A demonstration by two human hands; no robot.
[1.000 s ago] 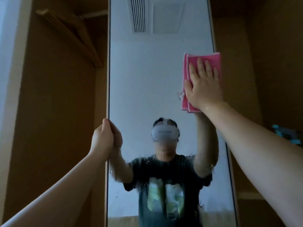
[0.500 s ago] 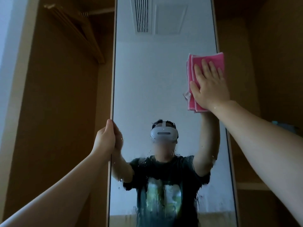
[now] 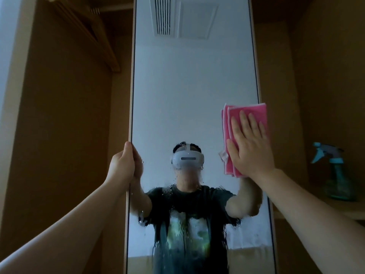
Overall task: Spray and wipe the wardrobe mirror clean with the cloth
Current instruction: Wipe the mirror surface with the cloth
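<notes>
- Right hand point(image 3: 250, 147): flat, fingers straight, pressing the cloth point(image 3: 254, 112) to the glass; it grasps nothing.
- Left hand point(image 3: 122, 165): curled round the left edge of the mirror point(image 3: 193, 86), apparently steadying it.
- Cloth: pink, folded, at the mirror's right edge about mid-height. Soft and light; likely to slip or unfold unless kept under a spread palm.
- Mirror: tall panel, wet streaks low down. Probably stiff, slick and fragile; best held by the frame edge.
- Bottle point(image 3: 335, 175): stands right of the mirror, untouched.
</notes>
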